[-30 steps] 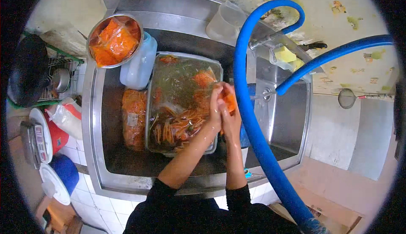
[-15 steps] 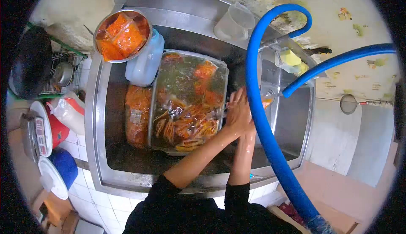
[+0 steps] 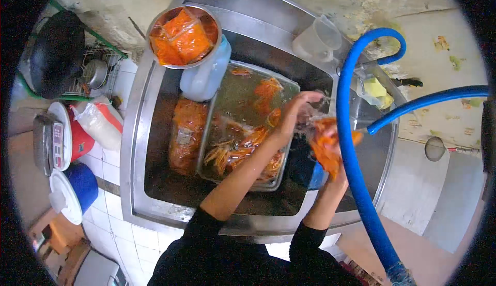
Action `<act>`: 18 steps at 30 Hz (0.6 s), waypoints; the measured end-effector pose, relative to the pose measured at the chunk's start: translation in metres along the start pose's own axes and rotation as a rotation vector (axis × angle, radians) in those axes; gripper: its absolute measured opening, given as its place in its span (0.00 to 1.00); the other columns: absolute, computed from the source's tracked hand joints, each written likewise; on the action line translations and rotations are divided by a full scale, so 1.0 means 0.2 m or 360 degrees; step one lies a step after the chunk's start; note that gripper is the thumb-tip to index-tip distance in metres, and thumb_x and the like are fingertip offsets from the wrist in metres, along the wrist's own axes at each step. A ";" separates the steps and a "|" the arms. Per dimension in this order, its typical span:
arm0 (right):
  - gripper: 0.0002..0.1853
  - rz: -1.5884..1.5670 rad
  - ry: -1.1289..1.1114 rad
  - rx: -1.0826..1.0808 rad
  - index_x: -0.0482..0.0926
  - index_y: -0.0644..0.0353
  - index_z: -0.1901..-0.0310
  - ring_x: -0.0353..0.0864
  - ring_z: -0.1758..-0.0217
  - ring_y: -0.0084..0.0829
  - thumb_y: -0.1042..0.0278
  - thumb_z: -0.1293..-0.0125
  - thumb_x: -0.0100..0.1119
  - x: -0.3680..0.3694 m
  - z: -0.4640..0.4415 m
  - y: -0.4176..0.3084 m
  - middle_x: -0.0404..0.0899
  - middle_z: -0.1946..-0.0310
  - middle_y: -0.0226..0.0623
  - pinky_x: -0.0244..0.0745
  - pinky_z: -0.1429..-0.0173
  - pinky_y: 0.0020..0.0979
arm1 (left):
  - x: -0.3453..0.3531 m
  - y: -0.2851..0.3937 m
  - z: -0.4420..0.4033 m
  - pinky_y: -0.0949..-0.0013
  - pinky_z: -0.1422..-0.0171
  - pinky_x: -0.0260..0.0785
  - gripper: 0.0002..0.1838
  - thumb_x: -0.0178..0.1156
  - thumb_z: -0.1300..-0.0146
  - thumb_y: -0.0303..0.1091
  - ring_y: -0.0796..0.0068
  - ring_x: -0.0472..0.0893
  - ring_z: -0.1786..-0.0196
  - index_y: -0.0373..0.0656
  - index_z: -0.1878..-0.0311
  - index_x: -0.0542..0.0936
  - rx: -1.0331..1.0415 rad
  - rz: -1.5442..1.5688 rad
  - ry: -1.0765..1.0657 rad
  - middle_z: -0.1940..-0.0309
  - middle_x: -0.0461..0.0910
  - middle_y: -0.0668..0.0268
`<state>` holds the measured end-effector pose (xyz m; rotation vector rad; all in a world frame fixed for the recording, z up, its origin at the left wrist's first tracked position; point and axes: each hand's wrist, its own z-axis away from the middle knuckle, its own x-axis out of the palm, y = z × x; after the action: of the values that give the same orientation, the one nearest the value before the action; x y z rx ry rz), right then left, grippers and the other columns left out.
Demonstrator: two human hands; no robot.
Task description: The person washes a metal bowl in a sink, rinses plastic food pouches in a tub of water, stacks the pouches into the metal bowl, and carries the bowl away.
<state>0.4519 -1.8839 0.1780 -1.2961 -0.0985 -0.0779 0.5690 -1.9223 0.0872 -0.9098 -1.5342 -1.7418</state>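
Note:
My left hand (image 3: 293, 116) is raised over the right edge of the clear tub (image 3: 283, 175), fingers stretched out and curved, with water splashing beside them. Partly behind the blue hose, my right hand (image 3: 337, 176) grips a wet, floppy orange piece (image 3: 326, 144). Motion blurs this piece, so I cannot tell whether it is a packet or loose food. In the tub's water lie orange strips (image 3: 237, 149), bunched mostly towards the near side. Below my right hand, a blue object (image 3: 314, 175) shows in the sink.
The blue hose (image 3: 359, 182) arches across the sink's right side. A steel bowl (image 3: 217, 30) of orange packets (image 3: 191, 40) stands at the back left above a pale blue jug (image 3: 204, 76). Beside the tub lies a large orange bag (image 3: 186, 136). A clear pitcher (image 3: 315, 40) sits on the sink's back ledge.
My hands, together before, have come apart. My right hand now shows a floppy orange piece, with water splashing between the hands. The whole view has shifted and turned slightly.

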 end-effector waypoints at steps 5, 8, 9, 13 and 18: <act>0.21 0.0052 -0.0236 0.0684 0.74 0.61 0.54 0.81 0.65 0.40 0.60 0.49 0.63 -0.05 -0.04 0.47 0.78 0.65 0.45 0.78 0.68 0.31 | -0.53 -0.14 0.25 0.68 0.55 0.70 0.21 0.50 0.37 0.54 0.72 0.79 0.63 0.48 0.56 0.81 -0.0148 -0.0551 0.0888 0.61 0.80 0.66; 0.19 0.1984 0.0020 0.0047 0.76 0.66 0.55 0.81 0.63 0.34 0.66 0.48 0.62 0.00 -0.02 0.76 0.81 0.61 0.44 0.77 0.57 0.32 | -0.73 -0.01 0.47 0.67 0.56 0.69 0.20 0.50 0.36 0.53 0.73 0.78 0.64 0.46 0.58 0.80 -0.0173 -0.0701 0.1196 0.61 0.80 0.66; 0.16 0.1194 -0.0090 0.0306 0.77 0.66 0.58 0.81 0.61 0.34 0.69 0.49 0.61 0.02 -0.02 0.74 0.81 0.60 0.44 0.77 0.55 0.33 | -0.78 0.01 0.50 0.67 0.56 0.69 0.20 0.50 0.36 0.53 0.73 0.78 0.64 0.46 0.58 0.80 -0.0151 -0.0703 0.1213 0.61 0.80 0.66; 0.16 -0.0076 -0.0432 0.0615 0.77 0.64 0.56 0.81 0.58 0.37 0.70 0.47 0.60 0.15 0.04 0.47 0.81 0.62 0.36 0.76 0.51 0.37 | -0.88 0.11 0.66 0.71 0.60 0.72 0.21 0.52 0.32 0.51 0.77 0.77 0.64 0.40 0.60 0.78 -0.0060 -0.0575 0.1162 0.65 0.79 0.67; 0.19 0.2075 -0.0030 -0.0049 0.79 0.63 0.55 0.83 0.59 0.41 0.66 0.49 0.63 0.09 -0.10 0.79 0.82 0.59 0.40 0.77 0.50 0.39 | -0.79 0.30 0.77 0.72 0.61 0.70 0.19 0.47 0.28 0.49 0.79 0.76 0.65 0.42 0.60 0.77 -0.0058 -0.0608 0.1137 0.64 0.78 0.68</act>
<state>0.4893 -1.8609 0.0230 -1.1810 0.7356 1.0433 0.7198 -1.7738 0.0020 0.0386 -1.2282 -2.0516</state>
